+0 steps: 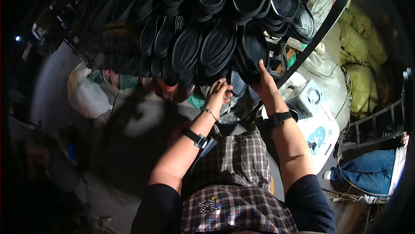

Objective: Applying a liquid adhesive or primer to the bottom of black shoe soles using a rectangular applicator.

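Black shoe soles hang in overlapping stacks on a rack above my hands. My right hand (264,81) grips the lower end of a stack of black soles (252,49) at the right of the middle row. Its thumb lies along the front sole, and its other fingers are hidden behind the stack. Just left of it, below another sole stack (217,46), my left hand (220,92) has its fingers loosely bent and apart, with nothing visible in them. Whether that hand touches the soles above is unclear.
A dark metal rack post (314,52) slants down at the right. Beyond it stand a grey box with a round opening (308,98), a white plastic panel (324,141) and yellow-green sacks (361,85). A whitish bag (86,93) sits left. Someone in jeans (367,171) is at far right.
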Demonstrator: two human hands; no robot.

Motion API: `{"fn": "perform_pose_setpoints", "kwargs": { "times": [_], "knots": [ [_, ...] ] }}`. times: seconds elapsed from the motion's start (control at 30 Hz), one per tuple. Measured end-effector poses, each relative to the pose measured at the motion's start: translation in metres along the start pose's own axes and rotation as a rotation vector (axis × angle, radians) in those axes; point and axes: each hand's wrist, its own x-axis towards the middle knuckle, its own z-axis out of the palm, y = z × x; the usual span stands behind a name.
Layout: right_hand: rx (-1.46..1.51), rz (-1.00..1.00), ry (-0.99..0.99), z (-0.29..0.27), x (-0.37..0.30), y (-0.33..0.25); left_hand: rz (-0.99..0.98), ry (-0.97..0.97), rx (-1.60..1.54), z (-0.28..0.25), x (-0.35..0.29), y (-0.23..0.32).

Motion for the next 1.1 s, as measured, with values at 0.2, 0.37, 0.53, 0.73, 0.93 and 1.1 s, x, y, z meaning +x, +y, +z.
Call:
{"fn": "perform_pose_setpoints", "kwargs": {
  "times": [0.2,0.37,0.53,0.73,0.93,1.1],
  "knots": [
    [0.039,-0.280,0.292,0.023,-0.013,0.001,-0.055,0.060,0.047,-0.026,-0.035,-0.016],
    [0.168,-0.415,0.187,0.008,-0.045,-0.001,0.009,0.055,0.016,-0.043,-0.070,-0.019],
    [0.139,-0.569,0.185,0.014,-0.083,-0.032,0.139,0.102,0.118,-0.048,-0.088,-0.013],
    [-0.420,-0.665,0.246,0.017,-0.185,-0.017,0.366,0.002,0.102,-0.028,-0.121,-0.011],
    [-0.812,-0.688,0.060,-0.022,-0.290,-0.023,0.869,0.034,0.321,-0.013,-0.182,0.041],
    [-1.243,-0.496,-0.286,0.001,-0.381,-0.058,0.734,-0.258,0.543,0.005,-0.210,0.053]
  ]
}}
